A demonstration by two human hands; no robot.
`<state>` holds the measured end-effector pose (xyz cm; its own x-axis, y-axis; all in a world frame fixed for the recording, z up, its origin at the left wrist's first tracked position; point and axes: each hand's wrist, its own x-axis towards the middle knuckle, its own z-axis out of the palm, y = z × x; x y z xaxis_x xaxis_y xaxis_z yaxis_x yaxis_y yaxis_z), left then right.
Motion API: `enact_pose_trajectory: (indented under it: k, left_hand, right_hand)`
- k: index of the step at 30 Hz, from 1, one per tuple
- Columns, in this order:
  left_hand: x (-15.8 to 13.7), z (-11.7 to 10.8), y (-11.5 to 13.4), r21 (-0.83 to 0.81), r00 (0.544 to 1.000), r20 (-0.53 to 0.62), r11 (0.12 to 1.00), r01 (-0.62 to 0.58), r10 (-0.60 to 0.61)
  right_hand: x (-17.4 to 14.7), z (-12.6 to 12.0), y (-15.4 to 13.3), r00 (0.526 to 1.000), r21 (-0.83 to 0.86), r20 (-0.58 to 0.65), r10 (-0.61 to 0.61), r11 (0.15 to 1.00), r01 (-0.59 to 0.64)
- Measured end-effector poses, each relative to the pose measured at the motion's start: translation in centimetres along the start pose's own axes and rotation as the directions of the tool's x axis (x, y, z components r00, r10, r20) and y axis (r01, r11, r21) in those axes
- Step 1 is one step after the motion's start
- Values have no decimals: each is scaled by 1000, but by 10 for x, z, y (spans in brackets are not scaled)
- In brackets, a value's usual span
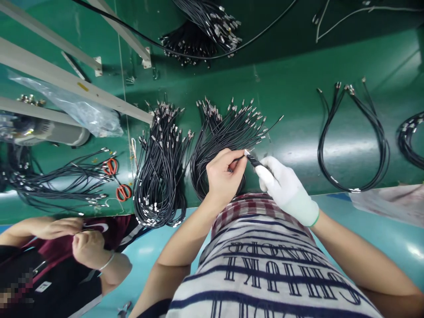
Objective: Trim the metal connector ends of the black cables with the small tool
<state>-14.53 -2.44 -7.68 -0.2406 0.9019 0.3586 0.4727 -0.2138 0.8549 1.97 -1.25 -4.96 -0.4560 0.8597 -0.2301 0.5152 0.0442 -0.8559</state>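
My bare left hand (225, 174) pinches the end of a thin black cable between thumb and forefinger, close to my body. My right hand (286, 185), in a white glove, is closed around a slim black tool (253, 160). The tool's tip meets the cable end at my left fingertips; its exact kind is too small to make out. Just beyond my left hand lies a bundle of black cables (228, 126) with metal connectors fanned out. Another looped cable bundle (160, 163) lies to its left.
On the green table (285, 92), coiled cables (380, 145) lie at the right and a cable pile (212, 26) at the back. Orange-handled scissors (123, 192), a plastic bag (82, 106) and metal posts (109, 101) are at the left. A co-worker's hands (88, 247) are at lower left.
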Motion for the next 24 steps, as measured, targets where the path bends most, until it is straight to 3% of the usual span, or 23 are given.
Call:
enact_pose_trajectory:
  k: [7, 15, 18, 20, 24]
  left_hand:
    - [1, -1, 1, 9, 1000, -1, 1000, 16, -16]
    - [2, 3, -2, 14, 1000, 2, 1000, 17, -18]
    - [1, 1, -3, -3, 999, -5, 1000, 31, -31]
    - [1, 0, -1, -20, 998, 2, 998, 60, -60]
    - [17, 10, -5, -119, 985, 41, 978, 169, -166]
  right_hand:
    - [1, -10, 0, 994, -86, -106, -28, 996, 18]
    - [8, -6, 3, 999, 1, 39, 0, 1000, 0]
    - [9, -15, 3, 992, 20, -126, 27, 999, -25]
    - [7, -22, 4, 962, 70, -270, 42, 997, -23]
    - [4, -27, 11, 963, 176, -257, 80, 984, -34]
